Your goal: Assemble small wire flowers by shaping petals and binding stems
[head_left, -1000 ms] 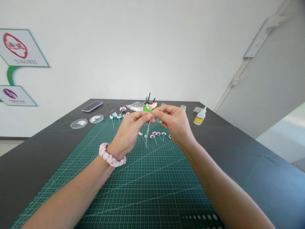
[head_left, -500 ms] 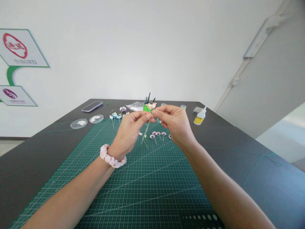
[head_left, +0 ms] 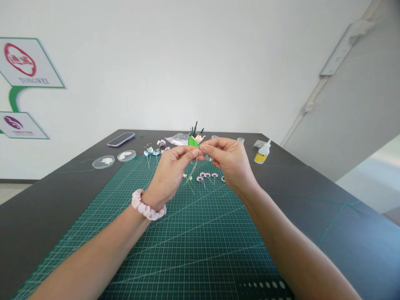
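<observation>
This is looking like an office room doubling as a craft workspace: a logo sign [head_left: 33, 62] (it's reading TONGWEI) is hanging on the white wall [head_left: 200, 62], while a gridded cutting mat [head_left: 187, 241] is covering part of a black table [head_left: 287, 179].

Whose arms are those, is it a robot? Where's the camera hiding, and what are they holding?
No robot here! These are a person's two bare hands. The camera sits on that person's head, looking forward and down. The left hand and right hand pinch a small pale flower just below its petals. Underneath, a green gridded mat covers part of a dark table. Little pink pieces lie on the mat; a yellow-labelled bottle stands to the right.
</observation>
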Available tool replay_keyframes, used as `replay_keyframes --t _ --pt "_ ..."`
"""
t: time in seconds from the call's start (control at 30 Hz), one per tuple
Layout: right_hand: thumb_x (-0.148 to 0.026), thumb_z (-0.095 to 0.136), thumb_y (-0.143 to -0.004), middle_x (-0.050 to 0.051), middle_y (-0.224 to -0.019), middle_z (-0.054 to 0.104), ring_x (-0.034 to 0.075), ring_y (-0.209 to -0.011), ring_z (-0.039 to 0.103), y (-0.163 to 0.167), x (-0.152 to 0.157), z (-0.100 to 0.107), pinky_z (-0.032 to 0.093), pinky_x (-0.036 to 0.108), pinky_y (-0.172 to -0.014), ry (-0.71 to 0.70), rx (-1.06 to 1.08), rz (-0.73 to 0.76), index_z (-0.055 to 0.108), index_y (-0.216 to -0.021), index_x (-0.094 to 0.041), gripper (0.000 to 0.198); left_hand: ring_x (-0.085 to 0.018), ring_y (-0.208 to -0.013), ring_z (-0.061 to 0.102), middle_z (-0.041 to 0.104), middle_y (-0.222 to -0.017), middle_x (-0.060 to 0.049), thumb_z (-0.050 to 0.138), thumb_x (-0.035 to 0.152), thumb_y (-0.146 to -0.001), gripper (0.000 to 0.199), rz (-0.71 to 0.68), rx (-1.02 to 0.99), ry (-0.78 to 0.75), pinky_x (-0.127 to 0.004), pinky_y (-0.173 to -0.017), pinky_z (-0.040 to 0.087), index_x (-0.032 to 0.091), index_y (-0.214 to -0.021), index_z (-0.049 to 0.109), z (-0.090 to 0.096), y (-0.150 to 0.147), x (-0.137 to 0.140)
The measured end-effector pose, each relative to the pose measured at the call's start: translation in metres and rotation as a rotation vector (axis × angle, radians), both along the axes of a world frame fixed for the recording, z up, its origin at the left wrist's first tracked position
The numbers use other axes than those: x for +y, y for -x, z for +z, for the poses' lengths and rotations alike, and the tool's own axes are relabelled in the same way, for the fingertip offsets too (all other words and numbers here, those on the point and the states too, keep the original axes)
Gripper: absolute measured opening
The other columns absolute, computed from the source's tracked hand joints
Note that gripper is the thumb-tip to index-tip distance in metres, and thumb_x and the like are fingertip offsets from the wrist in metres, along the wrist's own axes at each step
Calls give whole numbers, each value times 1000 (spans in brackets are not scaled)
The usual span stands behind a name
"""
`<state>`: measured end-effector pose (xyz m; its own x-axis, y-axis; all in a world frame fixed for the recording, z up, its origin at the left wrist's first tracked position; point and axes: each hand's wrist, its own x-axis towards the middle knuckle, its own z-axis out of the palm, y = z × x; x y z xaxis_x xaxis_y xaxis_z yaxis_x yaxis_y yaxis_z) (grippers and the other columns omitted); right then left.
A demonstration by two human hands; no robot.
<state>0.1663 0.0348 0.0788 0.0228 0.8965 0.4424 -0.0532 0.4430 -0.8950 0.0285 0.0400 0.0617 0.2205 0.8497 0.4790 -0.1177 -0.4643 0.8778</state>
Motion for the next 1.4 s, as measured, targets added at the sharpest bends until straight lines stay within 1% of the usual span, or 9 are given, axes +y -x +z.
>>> replay_keyframes --t 0.17,0.37,0.63,0.8,1.13,1.27,1.4 --pt "-21 69 -70 -2 -52 61 9 -51 53 0 0 0 39 25 -47 8 -2 -11 69 -62 -19 8 -15 -83 62 72 -80 -2 60 27 -85 18 -6 3 -4 -32 -89 46 22 -72 71 -1 1 0" --pt "-19 69 -70 -2 -52 61 9 -50 52 -1 1 -1 39 26 -47 -3 17 -13 70 -62 -18 8 -15 -82 60 69 -77 -1 61 27 -85 18 -4 1 6 -31 -87 44 21 -71 70 -2 1 0" --pt "-17 71 -66 -3 -50 58 7 -47 49 0 2 0 37 25 -46 -5 42 -27 70 -60 -17 7 -14 -81 59 69 -76 0 63 27 -84 16 -4 -26 22 -29 -86 43 20 -70 70 -2 0 1" --pt "-18 70 -66 -3 -51 59 8 -49 50 -1 2 -1 36 25 -45 -3 29 -37 70 -60 -17 7 -14 -81 59 69 -76 0 63 27 -84 16 -16 -31 12 -29 -86 43 21 -72 71 -3 0 2" --pt "-20 70 -67 -2 -51 59 7 -48 48 -2 3 -2 34 25 -44 -9 24 -20 70 -61 -17 7 -14 -82 58 67 -75 0 62 25 -84 16 -61 -63 43 -30 -87 42 22 -71 71 -1 -1 0" --pt "-23 71 -67 -2 -52 59 7 -48 45 -2 3 -2 30 25 -43 4 20 -3 70 -61 -17 8 -14 -81 58 67 -74 1 62 25 -84 16 -100 -88 65 -30 -87 42 23 -72 72 -1 -1 0" --pt "-26 71 -68 -2 -51 58 6 -45 37 -2 2 -2 23 25 -41 30 13 23 70 -62 -17 11 -13 -82 57 67 -74 1 62 25 -85 16 -142 -111 76 -28 -88 41 24 -74 74 -3 -1 1"
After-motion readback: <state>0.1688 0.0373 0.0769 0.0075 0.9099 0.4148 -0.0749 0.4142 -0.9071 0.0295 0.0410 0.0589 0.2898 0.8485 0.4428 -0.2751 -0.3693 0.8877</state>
